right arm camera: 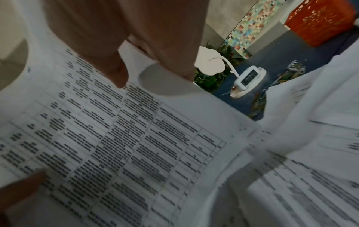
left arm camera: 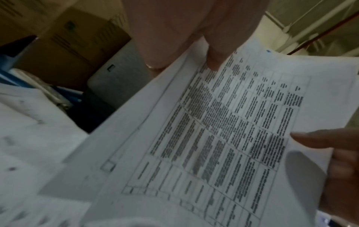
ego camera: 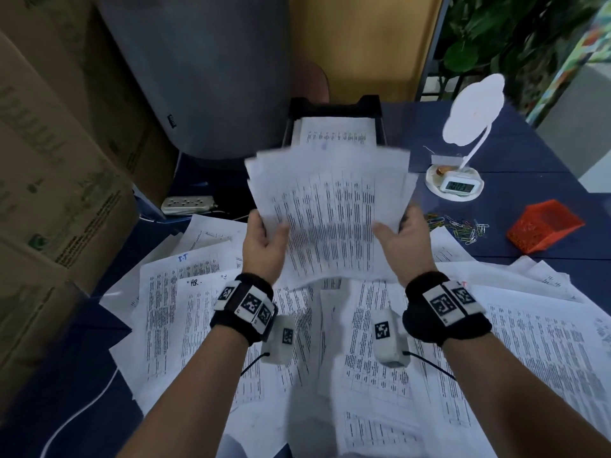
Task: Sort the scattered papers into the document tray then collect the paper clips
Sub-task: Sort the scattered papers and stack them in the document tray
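Note:
I hold a stack of printed papers (ego camera: pixel 330 206) up above the desk with both hands. My left hand (ego camera: pixel 264 241) pinches its left edge, thumb on top (left arm camera: pixel 213 61). My right hand (ego camera: pixel 401 239) pinches the right edge, thumb on the printed side (right arm camera: pixel 116 73). The same stack fills the left wrist view (left arm camera: pixel 223 130) and the right wrist view (right arm camera: pixel 116 145). Beyond the stack stands a black document tray (ego camera: pixel 373 107) holding a sheet (ego camera: pixel 334 133). Many loose sheets (ego camera: pixel 363 358) cover the desk below my wrists. Coloured paper clips (ego camera: pixel 459 226) lie in a pile to the right.
An orange mesh basket (ego camera: pixel 545 226) lies on the blue desk (ego camera: pixel 515 153) at right. A white lamp with a clock base (ego camera: pixel 458 185) stands behind the clips. Cardboard boxes (ego camera: pixel 49 193) and a grey bin (ego camera: pixel 205 71) crowd the left. A power strip (ego camera: pixel 188 204) sits near them.

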